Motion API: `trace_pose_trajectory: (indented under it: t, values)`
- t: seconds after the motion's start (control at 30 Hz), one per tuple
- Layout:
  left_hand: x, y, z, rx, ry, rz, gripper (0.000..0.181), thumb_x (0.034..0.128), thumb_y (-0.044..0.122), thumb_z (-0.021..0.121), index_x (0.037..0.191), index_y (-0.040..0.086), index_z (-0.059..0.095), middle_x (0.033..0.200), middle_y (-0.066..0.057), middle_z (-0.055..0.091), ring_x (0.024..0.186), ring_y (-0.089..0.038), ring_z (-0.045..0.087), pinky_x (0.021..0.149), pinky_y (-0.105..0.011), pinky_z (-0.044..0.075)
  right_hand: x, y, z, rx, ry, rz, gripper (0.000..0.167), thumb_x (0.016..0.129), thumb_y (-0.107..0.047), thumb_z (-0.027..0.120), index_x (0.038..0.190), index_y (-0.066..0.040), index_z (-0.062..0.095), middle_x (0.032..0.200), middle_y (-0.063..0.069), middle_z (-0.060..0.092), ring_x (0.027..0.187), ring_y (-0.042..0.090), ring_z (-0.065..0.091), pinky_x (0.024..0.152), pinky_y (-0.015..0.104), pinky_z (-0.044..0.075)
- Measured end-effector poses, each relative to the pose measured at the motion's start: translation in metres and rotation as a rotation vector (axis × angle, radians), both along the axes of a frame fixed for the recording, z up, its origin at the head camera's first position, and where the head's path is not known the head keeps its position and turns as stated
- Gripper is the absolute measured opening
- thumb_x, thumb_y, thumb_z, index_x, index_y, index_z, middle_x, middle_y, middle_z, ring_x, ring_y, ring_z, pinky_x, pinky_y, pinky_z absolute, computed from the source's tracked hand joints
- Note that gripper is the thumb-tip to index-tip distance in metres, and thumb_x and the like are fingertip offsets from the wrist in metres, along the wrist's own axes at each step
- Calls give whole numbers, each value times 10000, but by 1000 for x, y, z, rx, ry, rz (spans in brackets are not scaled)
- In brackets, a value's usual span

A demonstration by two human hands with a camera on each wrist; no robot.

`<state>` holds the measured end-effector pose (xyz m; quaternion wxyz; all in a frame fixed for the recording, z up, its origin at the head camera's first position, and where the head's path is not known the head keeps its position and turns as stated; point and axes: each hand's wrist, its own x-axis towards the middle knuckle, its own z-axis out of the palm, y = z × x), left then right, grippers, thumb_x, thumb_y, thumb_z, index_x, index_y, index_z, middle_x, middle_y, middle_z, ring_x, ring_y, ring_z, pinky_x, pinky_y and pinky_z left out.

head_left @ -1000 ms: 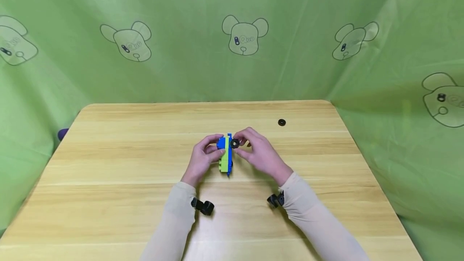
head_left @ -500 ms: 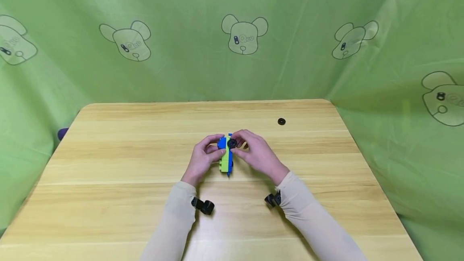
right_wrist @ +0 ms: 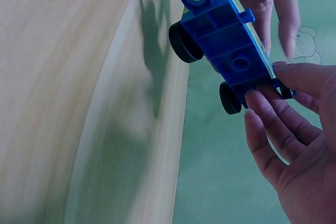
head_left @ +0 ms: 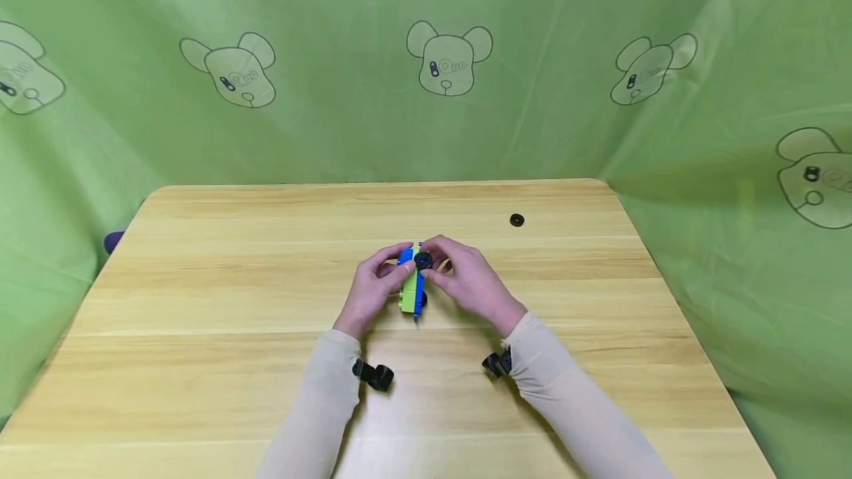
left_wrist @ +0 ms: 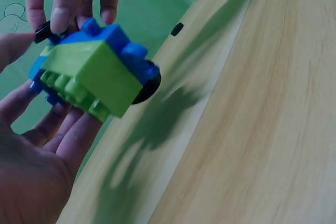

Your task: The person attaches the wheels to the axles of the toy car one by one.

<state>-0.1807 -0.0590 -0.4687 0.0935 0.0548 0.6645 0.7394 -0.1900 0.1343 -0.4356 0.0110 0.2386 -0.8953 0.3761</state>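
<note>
A toy car [head_left: 409,294] of blue and lime-green building blocks is held above the table in my left hand [head_left: 370,285], between thumb and fingers. With thumb and fingertips, my right hand [head_left: 474,283] pinches a black wheel [head_left: 423,261] against the car's far right side. The right wrist view shows the car's blue underside [right_wrist: 231,51], with a hook at one end. Two black wheels [right_wrist: 185,43] sit along one side; on the other, a bare blue peg [right_wrist: 247,16] sticks out near the hook. Whether the pinched wheel is on its peg cannot be told.
Another black wheel [head_left: 516,220] lies loose near the back right of the wooden table [head_left: 233,265]. Green curtains [head_left: 333,131] with bear-head drawings hang behind and beside it. Something purple [head_left: 113,242] shows past the left edge.
My right hand has shifted slightly left, bringing the wheel from the car's side edge closer onto it. The car has tilted a little; my left hand keeps its hold.
</note>
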Motion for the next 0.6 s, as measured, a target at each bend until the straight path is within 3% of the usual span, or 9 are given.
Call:
trace_pose_trajectory:
  t: [0.13,0.37,0.6]
  values:
    - [-4,3,-11,13,0,52,442,928,188,704,1344,78,600,1022,-127,666,900,-276,586,620,-221,513,1,-2,-1,-12,9,15,327,890,-81,730,1193,-94,608,1002,5,668,874,145,612,753,398,573]
    - [-3,3,-13,19,13,82,401,912,206,724,1294,114,644,1030,-152,673,871,-227,613,629,-232,536,1,2,-5,-43,9,48,307,961,-173,655,1256,-108,608,1073,-15,656,935,122,608,764,303,552]
    - [-2,2,-12,21,25,83,384,909,202,729,1276,121,654,1035,-166,666,873,-242,622,648,-251,555,0,1,-7,-93,-27,27,271,996,-152,590,1264,-114,614,1107,0,662,953,140,617,823,324,543]
